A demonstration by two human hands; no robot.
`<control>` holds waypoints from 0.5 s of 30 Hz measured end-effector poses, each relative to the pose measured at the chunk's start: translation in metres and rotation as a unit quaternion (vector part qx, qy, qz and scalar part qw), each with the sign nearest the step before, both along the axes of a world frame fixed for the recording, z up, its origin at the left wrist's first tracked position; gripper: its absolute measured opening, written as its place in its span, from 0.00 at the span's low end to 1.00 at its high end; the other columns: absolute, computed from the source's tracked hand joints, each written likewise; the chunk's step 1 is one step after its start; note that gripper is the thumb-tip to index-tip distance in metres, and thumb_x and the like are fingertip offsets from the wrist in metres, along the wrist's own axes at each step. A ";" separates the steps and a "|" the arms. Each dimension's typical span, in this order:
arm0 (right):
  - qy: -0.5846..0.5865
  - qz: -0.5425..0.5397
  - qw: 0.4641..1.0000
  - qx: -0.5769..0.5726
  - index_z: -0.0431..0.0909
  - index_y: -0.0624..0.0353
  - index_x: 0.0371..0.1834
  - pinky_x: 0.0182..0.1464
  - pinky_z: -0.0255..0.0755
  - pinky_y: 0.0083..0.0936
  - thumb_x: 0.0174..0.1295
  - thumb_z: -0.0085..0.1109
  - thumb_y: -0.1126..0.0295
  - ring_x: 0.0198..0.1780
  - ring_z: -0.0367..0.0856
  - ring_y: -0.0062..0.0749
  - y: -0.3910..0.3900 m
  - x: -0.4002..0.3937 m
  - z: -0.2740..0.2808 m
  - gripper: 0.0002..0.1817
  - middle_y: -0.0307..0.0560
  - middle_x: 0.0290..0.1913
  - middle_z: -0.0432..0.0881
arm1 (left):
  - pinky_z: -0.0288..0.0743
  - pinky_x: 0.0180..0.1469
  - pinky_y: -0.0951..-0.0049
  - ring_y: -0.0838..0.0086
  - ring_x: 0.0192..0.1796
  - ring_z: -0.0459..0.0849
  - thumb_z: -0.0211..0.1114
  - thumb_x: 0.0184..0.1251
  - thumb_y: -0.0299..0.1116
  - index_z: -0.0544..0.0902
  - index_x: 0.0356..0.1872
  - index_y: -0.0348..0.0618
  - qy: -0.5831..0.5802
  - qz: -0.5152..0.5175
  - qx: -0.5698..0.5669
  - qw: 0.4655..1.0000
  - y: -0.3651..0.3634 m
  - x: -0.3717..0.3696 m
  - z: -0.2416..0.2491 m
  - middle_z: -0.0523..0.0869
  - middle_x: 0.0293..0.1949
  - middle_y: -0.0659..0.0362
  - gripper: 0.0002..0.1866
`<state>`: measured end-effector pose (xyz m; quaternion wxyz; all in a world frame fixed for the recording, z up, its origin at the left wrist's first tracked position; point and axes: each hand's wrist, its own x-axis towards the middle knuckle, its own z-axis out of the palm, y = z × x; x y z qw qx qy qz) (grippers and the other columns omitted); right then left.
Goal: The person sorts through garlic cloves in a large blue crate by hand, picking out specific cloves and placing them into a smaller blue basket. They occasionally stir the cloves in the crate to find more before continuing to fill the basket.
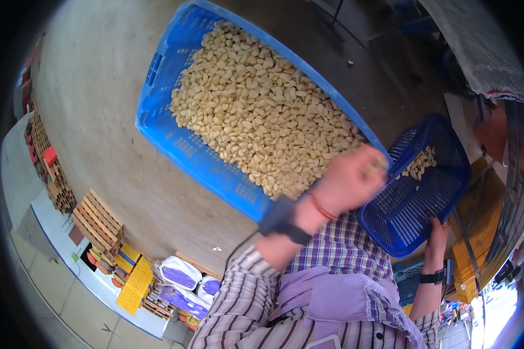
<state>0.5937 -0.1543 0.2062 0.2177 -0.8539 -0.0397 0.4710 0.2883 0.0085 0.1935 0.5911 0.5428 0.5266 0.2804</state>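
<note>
A large blue crate (pixel 183 166) holds a thick layer of pale cream pieces that look like peeled garlic cloves (pixel 262 99). My left hand (pixel 352 177), blurred by motion, is over the crate's near right corner. Its fingers are curled closed around something pale, which looks like a few cloves. To the right, a smaller dark blue basket (pixel 399 218) is tilted beside the crate, with a small heap of cloves (pixel 420 164) inside. My right hand (pixel 436 232) grips the basket's near right rim, its fingers partly hidden.
Concrete floor (pixel 99 110) spreads left of the crate, with wooden pallets (pixel 97 224) and white and purple sacks (pixel 179 273) farther off. One loose clove (pixel 350 62) lies on the floor beyond. Grey cloth (pixel 477 46) hangs at upper right, near a yellow crate (pixel 464 270).
</note>
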 end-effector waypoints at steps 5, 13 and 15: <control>0.005 0.008 1.000 0.023 0.73 0.67 0.54 0.55 0.68 0.25 0.61 0.46 0.75 0.49 0.77 0.30 -0.005 0.007 -0.005 0.18 0.47 0.50 0.80 | 0.74 0.51 0.67 0.56 0.51 0.78 0.67 0.55 0.37 0.82 0.38 0.44 -0.017 -0.089 0.217 0.972 -0.007 0.038 0.019 0.80 0.49 0.50 0.12; 0.008 0.010 1.000 0.009 0.73 0.69 0.53 0.56 0.68 0.25 0.59 0.47 0.75 0.50 0.77 0.31 0.001 0.001 -0.002 0.19 0.49 0.51 0.80 | 0.72 0.52 0.72 0.69 0.47 0.78 0.58 0.67 0.31 0.79 0.49 0.36 0.176 0.432 -0.021 0.884 0.035 -0.129 -0.098 0.80 0.47 0.51 0.13; 0.007 0.001 1.000 0.021 0.73 0.68 0.53 0.56 0.68 0.26 0.59 0.46 0.75 0.49 0.78 0.32 -0.002 0.004 -0.004 0.19 0.50 0.51 0.80 | 0.73 0.50 0.71 0.66 0.46 0.79 0.59 0.66 0.32 0.78 0.50 0.36 0.308 0.415 0.080 0.852 0.064 -0.182 -0.128 0.80 0.46 0.50 0.14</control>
